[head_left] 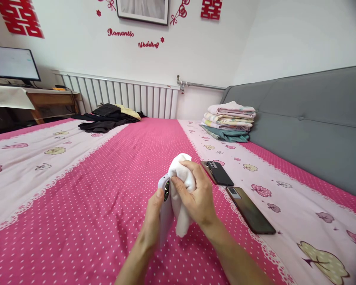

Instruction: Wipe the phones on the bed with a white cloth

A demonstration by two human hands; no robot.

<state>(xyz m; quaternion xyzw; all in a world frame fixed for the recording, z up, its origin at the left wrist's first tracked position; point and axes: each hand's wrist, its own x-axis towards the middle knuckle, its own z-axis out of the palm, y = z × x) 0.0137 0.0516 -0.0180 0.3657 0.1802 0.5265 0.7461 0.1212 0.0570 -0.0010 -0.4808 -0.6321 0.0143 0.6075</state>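
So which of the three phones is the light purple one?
The phone in the left hand: the lilac phone, with the white cloth against it. The other two, a black phone and a dark brown phone, lie flat on the bed.

Both forearms reach forward and meet at centre; left hand [154, 209] is curled in a grip, thumb up, right hand [197, 194] apparently clenched, fingers bent.
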